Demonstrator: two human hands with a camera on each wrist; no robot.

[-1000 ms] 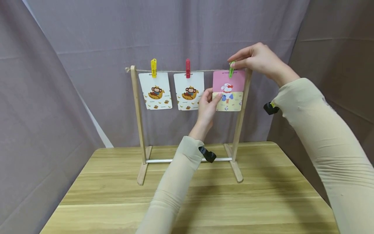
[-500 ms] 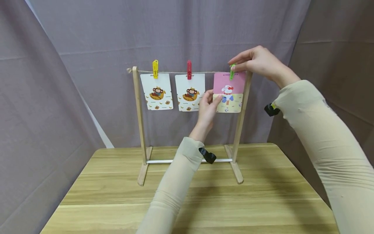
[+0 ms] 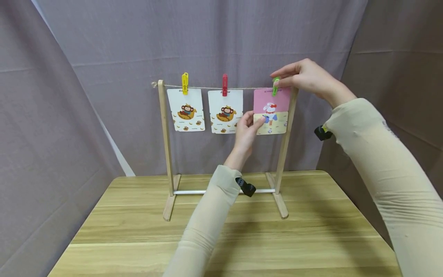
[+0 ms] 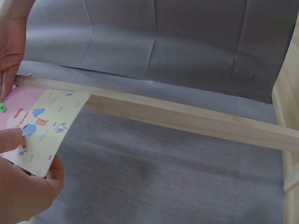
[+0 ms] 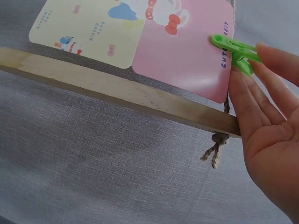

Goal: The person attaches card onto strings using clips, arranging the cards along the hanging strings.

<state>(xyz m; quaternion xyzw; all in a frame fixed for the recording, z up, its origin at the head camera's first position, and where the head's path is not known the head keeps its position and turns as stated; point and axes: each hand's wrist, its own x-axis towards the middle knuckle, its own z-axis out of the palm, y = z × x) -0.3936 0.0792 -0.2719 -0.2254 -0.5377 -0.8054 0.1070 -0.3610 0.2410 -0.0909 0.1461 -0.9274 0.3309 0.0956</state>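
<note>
A pink and yellow rabbit card [image 3: 271, 104] hangs at the right end of the twine [image 3: 199, 86], against the right post of a wooden stand. My left hand [image 3: 246, 132] pinches the card's lower left edge, thumb in front and fingers behind. At the card's top edge my right hand [image 3: 308, 79] pinches a green clothespin [image 3: 275, 87] between thumb and fingers. In the right wrist view the green clothespin [image 5: 236, 49] sits over the card's edge beside the twine. Two white monkey cards hang to the left, one under a yellow clothespin [image 3: 185, 84], the other under a red clothespin [image 3: 225, 85].
The wooden stand has a left post [image 3: 166, 142], a right post [image 3: 284, 154] and a white crossbar [image 3: 190, 192] low down. It stands on a wood-grain table [image 3: 138, 238]. Grey curtains [image 3: 104, 46] surround the back and sides. A twine knot [image 5: 219, 138] sticks out past the post.
The whole scene sits slightly lower in the head view. Both hands keep the same hold on the card and the green clothespin.
</note>
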